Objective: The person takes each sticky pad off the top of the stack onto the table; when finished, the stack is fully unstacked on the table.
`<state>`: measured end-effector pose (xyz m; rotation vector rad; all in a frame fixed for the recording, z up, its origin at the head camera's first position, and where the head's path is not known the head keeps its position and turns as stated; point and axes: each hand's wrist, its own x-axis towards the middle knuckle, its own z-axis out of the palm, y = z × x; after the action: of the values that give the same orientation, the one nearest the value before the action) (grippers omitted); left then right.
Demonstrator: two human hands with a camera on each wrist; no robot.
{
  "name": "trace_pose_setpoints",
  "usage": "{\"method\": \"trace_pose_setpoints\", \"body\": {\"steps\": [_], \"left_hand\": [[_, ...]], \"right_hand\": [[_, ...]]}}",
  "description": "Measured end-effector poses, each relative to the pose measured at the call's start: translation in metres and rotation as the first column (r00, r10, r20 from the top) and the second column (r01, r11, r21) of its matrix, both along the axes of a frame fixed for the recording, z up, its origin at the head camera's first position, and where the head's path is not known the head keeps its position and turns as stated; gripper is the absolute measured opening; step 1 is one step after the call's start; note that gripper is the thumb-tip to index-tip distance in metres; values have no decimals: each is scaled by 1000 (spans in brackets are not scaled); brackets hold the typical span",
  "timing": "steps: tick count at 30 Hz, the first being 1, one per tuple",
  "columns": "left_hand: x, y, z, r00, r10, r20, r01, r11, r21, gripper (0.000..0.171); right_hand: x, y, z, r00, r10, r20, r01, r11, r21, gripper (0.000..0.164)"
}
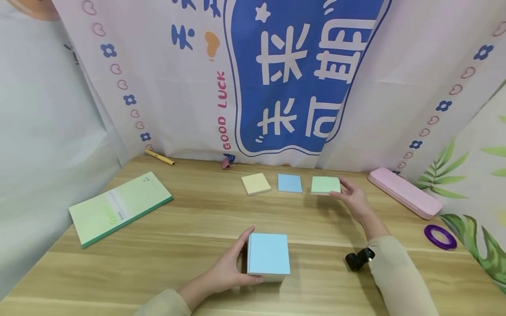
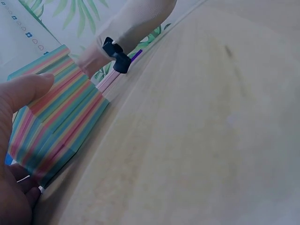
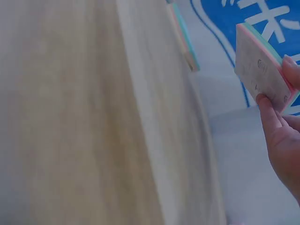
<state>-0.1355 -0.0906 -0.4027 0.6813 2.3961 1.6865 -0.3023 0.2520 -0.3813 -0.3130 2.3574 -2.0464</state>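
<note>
My left hand (image 1: 227,270) grips a tall stack of sticky notes (image 1: 269,253) with a light blue top, thumb on the near side and fingers behind. In the left wrist view the sides of that stack (image 2: 61,117) show stripes of pink, yellow, green and blue. At the back of the table my right hand (image 1: 354,201) pinches the right edge of a green sticky note pad (image 1: 325,184). The right wrist view shows this pad's pale underside (image 3: 260,68), raised off the table. Beside it lie a blue pad (image 1: 290,183) and a yellow pad (image 1: 256,183).
A green notebook (image 1: 120,208) and a yellow pen (image 1: 160,157) lie on the left. Near the back edge is a small pink clip (image 1: 226,163). On the right are a pink case (image 1: 405,193) and a purple tape roll (image 1: 440,237). A printed cloth (image 1: 189,101) hangs behind.
</note>
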Motion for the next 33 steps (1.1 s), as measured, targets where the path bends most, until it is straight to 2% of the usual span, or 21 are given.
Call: {"method": "trace_pose_setpoints", "body": {"steps": [4, 10, 15, 18, 23, 26, 30, 33], "left_hand": [[4, 1, 9, 1000, 4, 9, -4, 1000, -4, 98], [4, 1, 5, 1000, 8, 11, -8, 1000, -8, 100], [6, 1, 11, 1000, 5, 21, -5, 1000, 2, 98], [4, 1, 6, 1000, 7, 20, -7, 1000, 6, 99], [-3, 0, -12, 1000, 9, 9, -9, 1000, -11, 101], [-6, -1, -18, 1000, 14, -1, -14, 1000, -16, 102], [-6, -1, -17, 1000, 17, -2, -18, 1000, -24, 102], [-3, 0, -9, 1000, 14, 0, -14, 1000, -20, 102]], "right_hand": [[-14, 5, -11, 998, -29, 49, 26, 998, 60, 74], [-31, 9, -28, 995, -38, 96, 25, 991, 132, 80], [-37, 12, -37, 991, -48, 125, 29, 989, 147, 76], [-41, 13, -39, 990, -45, 137, 24, 989, 146, 74], [-45, 10, -40, 987, -63, 147, 38, 985, 168, 74], [-48, 4, -39, 987, -70, 142, 46, 985, 164, 76], [-50, -2, -37, 985, -91, 148, 70, 987, 145, 75], [-49, -4, -37, 979, -115, 167, 92, 986, 139, 77]]}}
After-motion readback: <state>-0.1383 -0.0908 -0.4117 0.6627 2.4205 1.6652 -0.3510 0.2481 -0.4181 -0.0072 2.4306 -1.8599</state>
